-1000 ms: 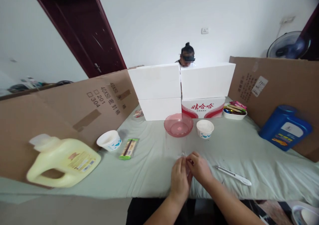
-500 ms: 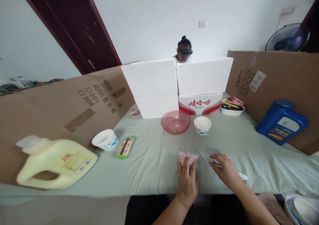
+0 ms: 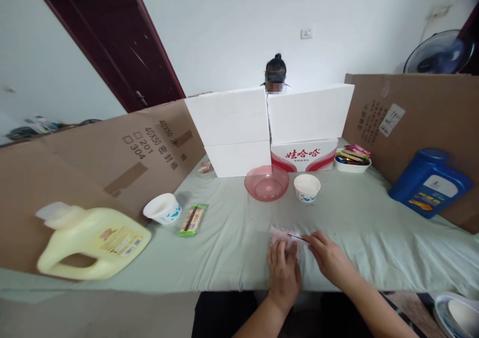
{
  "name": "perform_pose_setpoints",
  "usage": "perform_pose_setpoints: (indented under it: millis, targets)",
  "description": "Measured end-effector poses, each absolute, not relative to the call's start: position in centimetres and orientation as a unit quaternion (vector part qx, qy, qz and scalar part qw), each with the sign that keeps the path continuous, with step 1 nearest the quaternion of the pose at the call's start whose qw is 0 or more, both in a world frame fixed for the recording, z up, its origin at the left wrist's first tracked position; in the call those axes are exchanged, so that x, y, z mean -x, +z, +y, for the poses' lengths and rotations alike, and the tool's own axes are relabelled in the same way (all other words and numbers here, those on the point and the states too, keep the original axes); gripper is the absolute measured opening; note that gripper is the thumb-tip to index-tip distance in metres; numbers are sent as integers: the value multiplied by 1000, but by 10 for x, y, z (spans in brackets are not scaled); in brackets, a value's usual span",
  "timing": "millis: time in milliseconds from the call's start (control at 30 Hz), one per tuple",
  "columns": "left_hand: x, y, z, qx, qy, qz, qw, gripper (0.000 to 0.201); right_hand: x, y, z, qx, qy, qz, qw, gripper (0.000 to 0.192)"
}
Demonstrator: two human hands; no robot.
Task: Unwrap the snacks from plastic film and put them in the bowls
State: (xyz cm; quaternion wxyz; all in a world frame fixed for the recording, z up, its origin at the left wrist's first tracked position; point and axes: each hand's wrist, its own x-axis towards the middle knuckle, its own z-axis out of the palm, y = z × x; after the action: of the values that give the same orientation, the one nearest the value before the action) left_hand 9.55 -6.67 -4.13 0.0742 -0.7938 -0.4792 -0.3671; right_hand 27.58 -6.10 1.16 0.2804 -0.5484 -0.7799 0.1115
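Observation:
A pink item in clear plastic wrap lies on the cloth near the front of the table. My left hand holds it down, fingers bent over its near side. In my right hand is a thin dark blade-like tool, pinched between thumb and fingers. Its tip points left and lies over the wrapped item; whether it cuts in, I cannot tell. The tool's rear end is hidden by the hand. Beyond my hands stand a translucent pink bowl and a white paper bowl.
To the left are a yellow jug, another paper bowl and a green-edged snack packet. A blue bottle stands right, near a white dish of packets. White boxes and cardboard panels border the table. A person is behind.
My right hand has moved left, bringing the tool's tip over the wrapped item. My left hand has slid slightly nearer and bent its fingers more. The view has shifted a little.

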Motion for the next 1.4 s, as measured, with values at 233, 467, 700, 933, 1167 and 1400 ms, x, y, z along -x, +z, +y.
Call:
perform_pose_setpoints:
  millis: [233,467,700,933,1167,1400]
  targets:
    - [-96,-37,-68,788,-372,-487,60,41,-262,33,-52,531,121,-810,219,38]
    - [-93,-30,-70,781,-403,-477,13,36,-348,-1,-75,612,126,-755,200,37]
    - [-72,-26,-48,683,-496,-528,-86,42,-324,-14,-73,593,11,-746,303,27]
    - [-28,-32,-20,621,-491,-576,-204,26,-246,26,-70,482,36,-782,394,32]
    - [-14,-14,-42,620,-573,-534,-49,15,-244,10,-63,549,29,-773,316,47]
    - [-40,5,-37,797,-408,-441,59,44,-256,-2,-63,576,27,-771,270,13]
